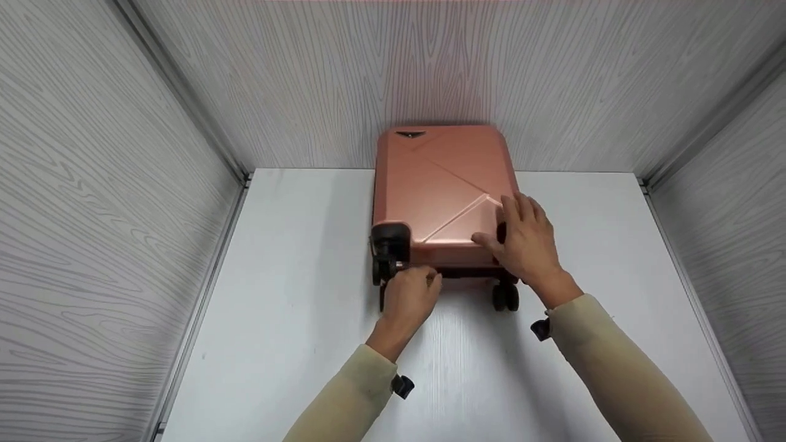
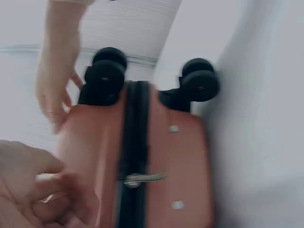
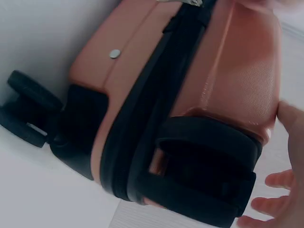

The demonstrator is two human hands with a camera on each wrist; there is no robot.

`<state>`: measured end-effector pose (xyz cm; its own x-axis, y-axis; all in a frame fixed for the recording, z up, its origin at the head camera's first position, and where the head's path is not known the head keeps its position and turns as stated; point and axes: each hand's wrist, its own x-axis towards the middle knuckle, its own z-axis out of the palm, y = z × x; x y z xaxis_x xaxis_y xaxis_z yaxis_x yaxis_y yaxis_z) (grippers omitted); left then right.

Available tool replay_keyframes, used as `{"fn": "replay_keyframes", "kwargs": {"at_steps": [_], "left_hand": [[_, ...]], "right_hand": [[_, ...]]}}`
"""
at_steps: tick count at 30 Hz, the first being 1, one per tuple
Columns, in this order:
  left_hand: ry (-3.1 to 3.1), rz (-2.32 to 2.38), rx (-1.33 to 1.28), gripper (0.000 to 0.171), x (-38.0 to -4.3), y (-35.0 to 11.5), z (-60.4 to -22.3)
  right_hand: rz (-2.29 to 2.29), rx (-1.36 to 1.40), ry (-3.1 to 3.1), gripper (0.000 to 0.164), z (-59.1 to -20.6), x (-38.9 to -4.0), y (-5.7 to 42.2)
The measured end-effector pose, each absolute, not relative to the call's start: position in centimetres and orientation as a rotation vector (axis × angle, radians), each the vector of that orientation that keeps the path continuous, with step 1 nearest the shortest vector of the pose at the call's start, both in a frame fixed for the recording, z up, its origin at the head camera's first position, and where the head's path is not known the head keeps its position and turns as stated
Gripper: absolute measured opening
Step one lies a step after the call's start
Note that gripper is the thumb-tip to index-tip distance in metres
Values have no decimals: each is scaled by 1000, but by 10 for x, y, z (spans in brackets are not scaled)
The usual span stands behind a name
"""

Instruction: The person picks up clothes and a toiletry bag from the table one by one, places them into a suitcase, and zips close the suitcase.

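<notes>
A rose-gold hard-shell suitcase (image 1: 442,184) lies flat, its wheeled end facing me. My left hand (image 1: 410,294) is at that end, near the left black wheel (image 1: 385,267), with its fingers curled. In the left wrist view, a metal zipper pull (image 2: 147,178) on the black zipper (image 2: 133,209) lies apart from those blurred fingers, which show nothing held. My right hand (image 1: 527,242) rests at the near right corner, thumb on the top face and fingers spread. The right wrist view shows its thumb touching the shell beside a corner wheel (image 3: 209,137).
The suitcase lies on a white table (image 1: 288,276). Behind it rises a grey wood-grain panel (image 1: 295,80), with similar panels on the left (image 1: 80,215) and right (image 1: 731,166). Dark wrist devices show at both cuffs.
</notes>
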<state>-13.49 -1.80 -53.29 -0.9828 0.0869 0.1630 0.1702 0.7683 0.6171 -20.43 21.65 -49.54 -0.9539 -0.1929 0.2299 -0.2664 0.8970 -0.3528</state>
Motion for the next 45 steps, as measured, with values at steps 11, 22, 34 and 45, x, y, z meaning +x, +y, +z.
{"fn": "replay_keyframes", "kwargs": {"at_steps": [11, 22, 34, 45], "left_hand": [[-3041, -946, -130, 31, -138, -16, -568], [-2886, -1153, 63, 47, -142, -9, -591], [-2849, -898, -59, 33, -140, -6, -594], [-2779, -782, -162, 27, -137, -12, -594]], "right_hand": [[641, 324, -3036, 112, -504, -208, 210], [486, 392, -3003, 123, -512, -206, 208], [467, 386, -2983, 124, -515, -205, 209], [441, 364, -3006, 125, -517, -206, 211]]}}
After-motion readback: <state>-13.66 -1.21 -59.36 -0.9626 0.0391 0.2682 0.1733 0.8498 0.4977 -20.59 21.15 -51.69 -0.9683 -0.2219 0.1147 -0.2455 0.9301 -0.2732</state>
